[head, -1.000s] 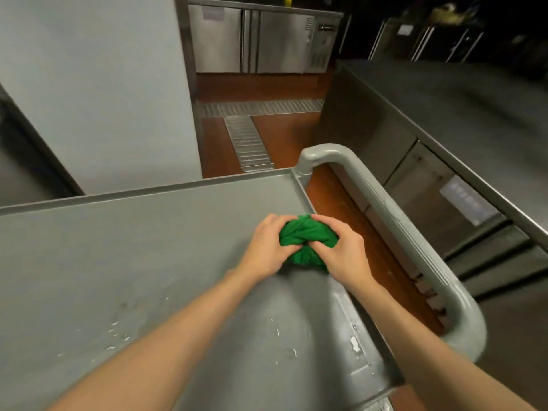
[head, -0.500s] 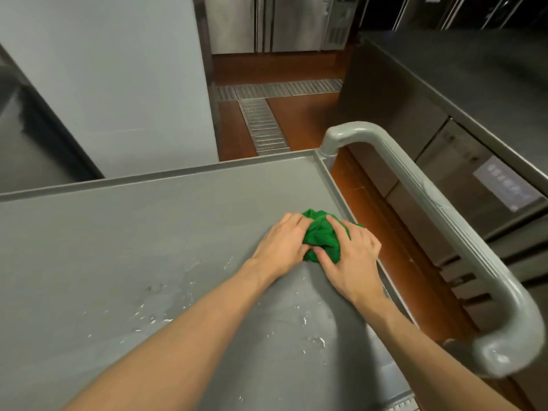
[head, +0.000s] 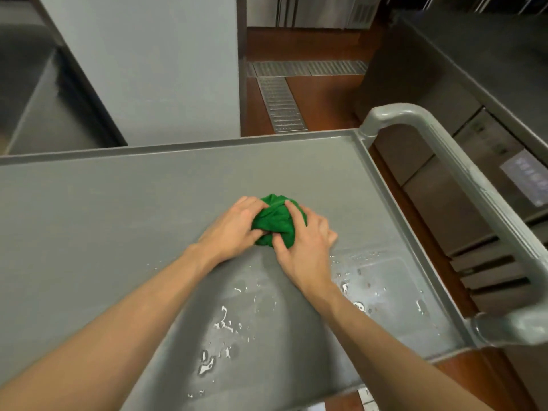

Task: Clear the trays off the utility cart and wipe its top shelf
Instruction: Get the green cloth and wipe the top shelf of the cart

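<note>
Both hands are pressing a bunched green cloth (head: 274, 222) onto the top shelf (head: 118, 209) of a grey utility cart. The left hand (head: 234, 229) is lying over the cloth's left side with its fingers curled into the folds, and the right hand (head: 305, 244) is covering the right and near side, its thumb and fingers closed around the fabric. The two hands are sitting close together, almost touching across the wad, so only the crumpled top of the cloth is showing between them.

The cloth is resting on the right half of the shelf, roughly midway between the far rim and the near edge and well in from the right rim. No trays are sitting on the shelf.

Water droplets (head: 222, 321) are glinting on the shelf surface nearer the person, between the two forearms, and another wet patch (head: 376, 280) is spreading toward the near right corner, where a faint rectangular outline is showing, perhaps a moulded recess, though the glare makes it hard to tell.

The cart's curved grey handle (head: 462, 173) is arching up beyond the right rim. Past it a stainless counter (head: 489, 72) with drawer fronts is standing, and a metal floor drain grate (head: 281, 99) is running across the reddish floor beyond the far rim.
</note>
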Action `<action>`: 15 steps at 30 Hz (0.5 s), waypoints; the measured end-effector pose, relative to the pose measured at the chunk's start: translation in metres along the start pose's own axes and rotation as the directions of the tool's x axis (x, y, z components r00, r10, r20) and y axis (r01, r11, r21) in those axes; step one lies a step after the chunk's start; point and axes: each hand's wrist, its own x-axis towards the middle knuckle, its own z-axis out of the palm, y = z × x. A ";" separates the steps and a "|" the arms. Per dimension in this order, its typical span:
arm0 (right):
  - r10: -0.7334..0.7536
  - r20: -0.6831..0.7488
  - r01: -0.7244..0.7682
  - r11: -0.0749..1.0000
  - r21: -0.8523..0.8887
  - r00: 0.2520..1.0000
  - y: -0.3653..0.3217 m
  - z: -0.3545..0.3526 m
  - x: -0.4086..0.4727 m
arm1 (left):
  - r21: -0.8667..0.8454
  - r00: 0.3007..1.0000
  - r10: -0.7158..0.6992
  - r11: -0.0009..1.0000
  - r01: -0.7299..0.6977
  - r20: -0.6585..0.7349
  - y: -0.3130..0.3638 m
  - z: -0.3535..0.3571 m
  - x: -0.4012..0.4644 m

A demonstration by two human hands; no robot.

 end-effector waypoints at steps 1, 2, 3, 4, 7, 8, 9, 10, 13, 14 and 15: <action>-0.018 0.019 0.018 1.000 0.005 1.000 -0.017 0.006 -0.004 | 0.009 1.000 -0.022 1.000 0.022 -0.013 -0.011 -0.010 -0.014; -0.041 0.039 0.041 0.999 0.006 0.998 -0.036 0.013 -0.009 | 0.022 0.999 -0.044 0.999 0.044 -0.021 -0.021 -0.021 -0.030; -0.061 0.054 0.061 0.998 0.004 0.997 -0.053 0.020 -0.014 | 0.033 0.997 -0.069 0.997 0.070 -0.025 -0.030 -0.031 -0.045; -0.081 0.065 0.081 0.997 0.008 0.995 -0.072 0.027 -0.019 | 0.042 0.994 -0.104 0.994 0.105 -0.032 -0.039 -0.042 -0.062; -0.154 0.108 0.150 0.988 0.043 0.982 -0.128 0.044 -0.040 | 0.092 0.973 -0.219 0.970 0.225 -0.066 -0.064 -0.073 -0.117; -0.186 0.122 0.181 0.982 0.051 0.975 -0.146 0.049 -0.048 | 0.116 0.966 -0.244 0.960 0.253 -0.083 -0.072 -0.083 -0.135; -0.216 0.128 0.209 0.976 0.064 0.968 -0.164 0.054 -0.054 | 0.140 0.959 -0.267 0.950 0.279 -0.098 -0.079 -0.092 -0.153; -0.236 0.135 0.226 0.971 0.081 0.962 -0.181 0.059 -0.060 | 0.163 0.952 -0.288 0.939 0.302 -0.108 -0.086 -0.101 -0.168; -0.261 0.161 0.244 0.962 0.122 0.952 -0.227 0.073 -0.079 | 0.257 0.939 -0.322 0.904 0.342 -0.118 -0.105 -0.128 -0.206; -0.274 0.170 0.255 0.959 0.125 0.947 -0.241 0.076 -0.086 | 0.284 0.934 -0.337 0.890 0.356 -0.114 -0.112 -0.137 -0.218; -0.287 0.177 0.267 0.955 0.127 0.941 -0.254 0.080 -0.091 | 0.303 0.931 -0.348 0.880 0.365 -0.112 -0.116 -0.145 -0.228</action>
